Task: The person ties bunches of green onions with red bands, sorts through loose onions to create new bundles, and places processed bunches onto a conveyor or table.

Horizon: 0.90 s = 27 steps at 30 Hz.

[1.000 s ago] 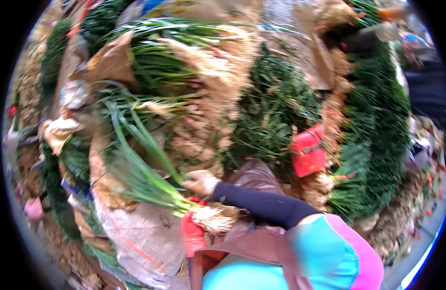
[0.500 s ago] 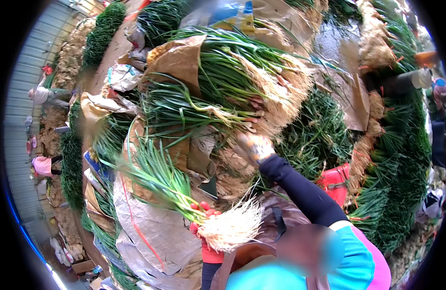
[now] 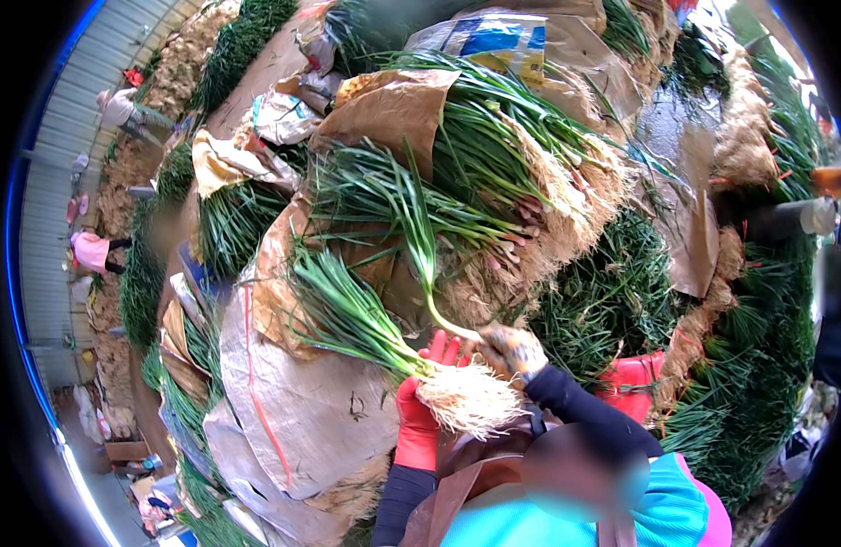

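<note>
My left hand point(image 3: 415, 406), in a red glove, holds a bunch of green garlic point(image 3: 357, 314) near its base. The fingers are loosened and stand up past the stems. Pale roots point(image 3: 471, 398) spread out to the right of the palm. Close beside it, my right hand point(image 3: 514, 352), in a pale patterned glove, grips one garlic stalk point(image 3: 452, 324) by its root end. That stalk's leaves rise away from me over the pile. Beyond both hands lies a large heap of green garlic point(image 3: 503, 159), roots to the right, partly under a brown sheet point(image 3: 384, 109).
A pale woven sack point(image 3: 302, 401) with a red stripe lies at left. Loose green leaves point(image 3: 603, 283) are heaped at right, by a red plastic object point(image 3: 630, 383). Stacked bundles point(image 3: 749, 365) line the far right. Two people, one in pink point(image 3: 92, 251), are at the far left.
My right hand has come back from the heap toward my left hand with a stalk in it. My left fingers have loosened from around the bunch, which has shifted right and slightly away.
</note>
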Each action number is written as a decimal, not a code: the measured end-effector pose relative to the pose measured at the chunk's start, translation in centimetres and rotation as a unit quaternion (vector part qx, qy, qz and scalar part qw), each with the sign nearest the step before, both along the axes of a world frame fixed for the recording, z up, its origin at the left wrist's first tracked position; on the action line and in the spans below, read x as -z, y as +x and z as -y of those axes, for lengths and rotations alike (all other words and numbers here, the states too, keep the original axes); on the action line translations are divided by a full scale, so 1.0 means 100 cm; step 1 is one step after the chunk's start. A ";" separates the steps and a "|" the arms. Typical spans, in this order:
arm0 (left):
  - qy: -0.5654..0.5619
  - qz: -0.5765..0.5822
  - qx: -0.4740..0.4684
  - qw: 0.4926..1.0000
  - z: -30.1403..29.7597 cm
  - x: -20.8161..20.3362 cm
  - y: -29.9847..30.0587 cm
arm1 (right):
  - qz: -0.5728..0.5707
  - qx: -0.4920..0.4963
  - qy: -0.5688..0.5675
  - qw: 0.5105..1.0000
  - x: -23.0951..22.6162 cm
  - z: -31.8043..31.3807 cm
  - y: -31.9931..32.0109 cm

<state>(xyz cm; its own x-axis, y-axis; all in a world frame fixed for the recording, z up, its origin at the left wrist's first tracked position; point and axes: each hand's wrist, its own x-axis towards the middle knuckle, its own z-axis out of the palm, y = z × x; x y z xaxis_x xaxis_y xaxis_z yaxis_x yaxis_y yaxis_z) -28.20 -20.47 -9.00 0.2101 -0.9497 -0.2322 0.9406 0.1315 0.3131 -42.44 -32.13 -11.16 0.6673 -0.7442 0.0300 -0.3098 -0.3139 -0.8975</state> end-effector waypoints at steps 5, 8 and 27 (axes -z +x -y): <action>0.059 0.001 0.004 0.998 -0.021 0.005 -0.009 | -0.381 -0.154 -0.086 0.908 0.041 -0.013 -0.089; 0.068 -0.024 -0.005 0.997 -0.044 0.007 -0.006 | -0.600 -0.258 -0.065 0.754 0.096 0.009 -0.123; 0.178 -0.045 0.072 0.980 -0.020 0.027 -0.007 | -0.174 -0.142 0.085 0.971 -0.021 0.011 0.002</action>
<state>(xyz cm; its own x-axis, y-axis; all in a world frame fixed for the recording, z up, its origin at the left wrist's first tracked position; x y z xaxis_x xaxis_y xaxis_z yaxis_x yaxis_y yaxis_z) -28.85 -18.47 -11.74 0.0434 -0.8238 -0.5652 0.9674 -0.1067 0.2298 -42.22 -33.21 -9.07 0.7943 -0.5025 -0.3414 -0.5258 -0.2871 -0.8007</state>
